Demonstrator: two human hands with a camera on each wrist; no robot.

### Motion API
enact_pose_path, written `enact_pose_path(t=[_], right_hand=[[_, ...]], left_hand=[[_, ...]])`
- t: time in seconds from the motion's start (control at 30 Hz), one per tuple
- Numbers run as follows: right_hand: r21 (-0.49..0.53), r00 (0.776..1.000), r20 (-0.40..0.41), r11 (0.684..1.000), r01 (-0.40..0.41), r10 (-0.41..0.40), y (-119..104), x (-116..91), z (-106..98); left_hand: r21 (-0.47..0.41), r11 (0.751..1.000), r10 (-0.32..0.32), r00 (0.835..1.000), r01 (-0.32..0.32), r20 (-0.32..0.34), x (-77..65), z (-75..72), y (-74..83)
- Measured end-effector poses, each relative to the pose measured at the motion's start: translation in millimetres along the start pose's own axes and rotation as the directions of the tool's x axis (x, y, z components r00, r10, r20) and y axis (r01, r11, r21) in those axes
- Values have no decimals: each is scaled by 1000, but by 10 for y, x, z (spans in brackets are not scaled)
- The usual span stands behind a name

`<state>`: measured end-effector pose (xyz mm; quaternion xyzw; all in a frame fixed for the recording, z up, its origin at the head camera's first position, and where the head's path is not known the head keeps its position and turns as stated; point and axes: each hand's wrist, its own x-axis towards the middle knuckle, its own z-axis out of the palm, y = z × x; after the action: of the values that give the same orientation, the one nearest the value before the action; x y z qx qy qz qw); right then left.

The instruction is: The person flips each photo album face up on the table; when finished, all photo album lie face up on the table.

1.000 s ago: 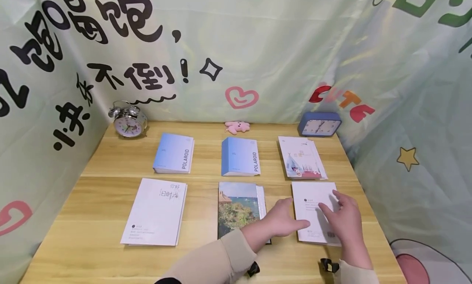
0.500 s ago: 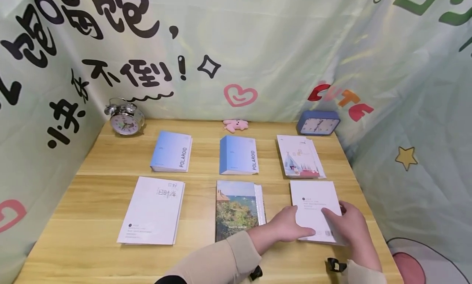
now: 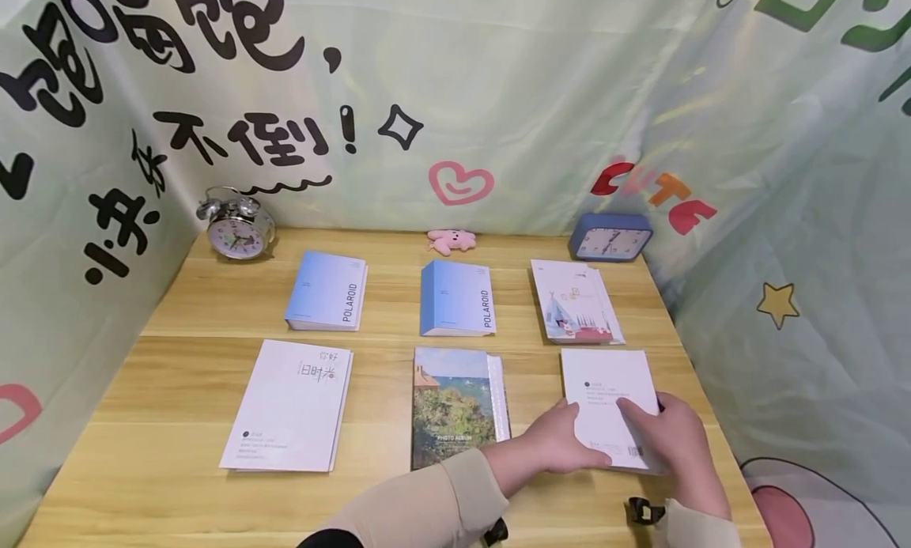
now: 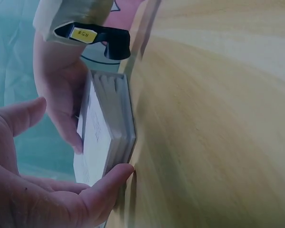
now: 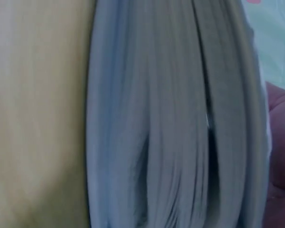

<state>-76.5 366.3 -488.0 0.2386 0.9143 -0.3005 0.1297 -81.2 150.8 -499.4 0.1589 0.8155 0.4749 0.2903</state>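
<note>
On the table's right side lies a white photo album [image 3: 608, 406] with small print on its cover. My right hand [image 3: 676, 433] grips its right edge, thumb on the cover and fingers down the side. At the album's left edge and near corner rests my left hand [image 3: 562, 437], its fingers and thumb spread. In the left wrist view, a straight digit of the left hand [image 4: 61, 199] meets the corner of the album [image 4: 102, 123]. Close up in the right wrist view are the album's loose page edges [image 5: 171, 114], with part of the right hand [image 5: 282, 156] beside the cover.
A landscape photo album [image 3: 455, 406] lies left of the hands, a white album [image 3: 288, 406] farther left. Behind are two blue Polaroid albums [image 3: 327, 291] and an illustrated album [image 3: 576, 303]. A silver alarm clock [image 3: 238, 228], pink toy [image 3: 451, 240] and blue clock [image 3: 612, 238] stand at the back.
The right hand has come down from above the cover to the album's right edge and taken hold of it. The left hand has moved slightly nearer and right, against the near left corner.
</note>
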Motion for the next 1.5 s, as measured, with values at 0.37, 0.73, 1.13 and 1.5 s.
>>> enact_pose_path(t=[0.37, 0.73, 1.13, 1.5], right_hand=[[63, 993, -78, 994, 93, -88, -57, -112, -142], [209, 949, -282, 956, 206, -143, -168, -316, -78], [348, 949, -269, 901, 257, -167, -225, -292, -86], [396, 947, -289, 883, 252, -141, -275, -341, -63]], left_hand=[[105, 994, -29, 997, 37, -73, -32, -5, -10], [163, 986, 2, 989, 22, -150, -45, 3, -12], [111, 993, 64, 983, -46, -173, -8, 0, -44], [3, 983, 180, 961, -184, -210, -37, -50, 22]])
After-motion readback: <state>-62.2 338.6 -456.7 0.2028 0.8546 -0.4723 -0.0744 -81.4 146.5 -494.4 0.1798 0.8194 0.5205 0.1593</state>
